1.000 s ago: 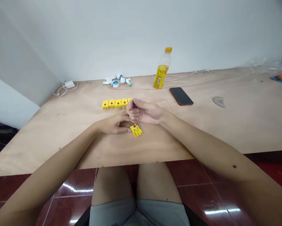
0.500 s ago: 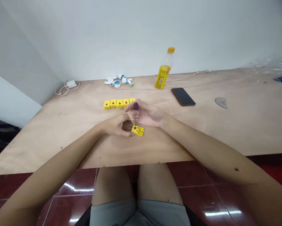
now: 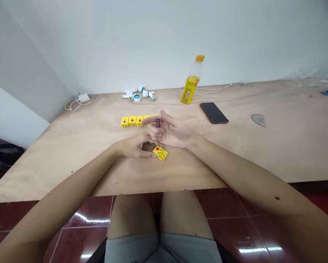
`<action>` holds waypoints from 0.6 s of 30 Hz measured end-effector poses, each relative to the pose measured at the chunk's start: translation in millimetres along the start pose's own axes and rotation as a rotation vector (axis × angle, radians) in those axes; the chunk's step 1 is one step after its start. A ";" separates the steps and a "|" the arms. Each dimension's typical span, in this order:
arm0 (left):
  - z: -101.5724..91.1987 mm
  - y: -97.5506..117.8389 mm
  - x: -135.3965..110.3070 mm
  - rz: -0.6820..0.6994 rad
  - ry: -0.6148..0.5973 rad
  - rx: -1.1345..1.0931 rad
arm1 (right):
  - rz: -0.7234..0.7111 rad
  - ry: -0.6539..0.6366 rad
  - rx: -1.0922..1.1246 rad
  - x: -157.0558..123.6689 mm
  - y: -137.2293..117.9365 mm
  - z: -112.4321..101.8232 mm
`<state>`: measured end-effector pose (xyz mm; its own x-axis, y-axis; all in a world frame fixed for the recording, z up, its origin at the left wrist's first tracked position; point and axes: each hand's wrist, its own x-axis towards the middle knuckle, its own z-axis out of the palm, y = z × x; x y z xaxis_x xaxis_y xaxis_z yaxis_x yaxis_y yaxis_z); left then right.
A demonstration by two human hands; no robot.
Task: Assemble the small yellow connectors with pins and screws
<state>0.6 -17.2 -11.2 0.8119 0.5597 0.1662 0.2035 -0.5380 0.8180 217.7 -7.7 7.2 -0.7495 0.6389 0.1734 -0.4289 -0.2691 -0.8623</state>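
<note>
My left hand (image 3: pixel 138 145) rests on the table, its thumb and fingers closed around the pin end of a yellow plug (image 3: pixel 161 153). The plug lies face up, with a round red screw or button and metal pins pointing toward my palm. Above it, my right hand (image 3: pixel 168 132) has its lower fingers wrapped around the dark purple handle of a screwdriver (image 3: pixel 158 123); index finger and thumb are stretched out. The screwdriver stands nearly upright, tip down at the plug; exact contact is too small to make out. Behind my hands, several similar yellow plugs (image 3: pixel 132 121) form a row, partly hidden by my right hand.
White pipe fittings (image 3: pixel 146 94) with blue and green rings lie at the back. A bottle of yellow drink (image 3: pixel 190 89), a phone (image 3: pixel 214 113) and a clear protractor (image 3: pixel 258 119) sit to the right. A white charger (image 3: pixel 83 97) with cable is at far left.
The plug has turned slightly, its far end swinging toward me. My right index finger and thumb have opened away from the screwdriver handle.
</note>
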 end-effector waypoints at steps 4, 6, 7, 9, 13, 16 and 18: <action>-0.7 -5.9 -0.7 -0.001 -0.012 0.027 | -0.066 -0.040 -0.045 -1.9 -1.6 0.8; 1.7 -8.4 -0.5 -0.027 0.034 0.043 | -0.106 -0.043 -0.050 -1.1 1.9 1.0; 3.1 -8.9 -0.1 -0.037 0.046 0.046 | -0.126 -0.034 -0.046 -0.5 4.1 1.5; 5.8 -8.5 0.9 -0.040 0.060 0.050 | -0.161 0.001 -0.038 0.9 8.1 3.2; 5.2 -5.2 3.1 -0.001 0.074 0.089 | -0.159 0.087 -0.055 5.2 7.5 5.5; -2.2 -5.7 2.9 0.030 0.081 0.144 | -0.222 0.245 -0.146 9.9 -3.7 -3.6; -8.9 -8.7 0.9 0.015 0.091 0.176 | -0.359 0.411 -0.390 11.1 -14.2 -17.7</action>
<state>-5.3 -6.4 -13.2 0.7643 0.6011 0.2334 0.2905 -0.6441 0.7077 224.4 16.0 13.0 -0.3085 0.8833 0.3530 -0.3443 0.2423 -0.9071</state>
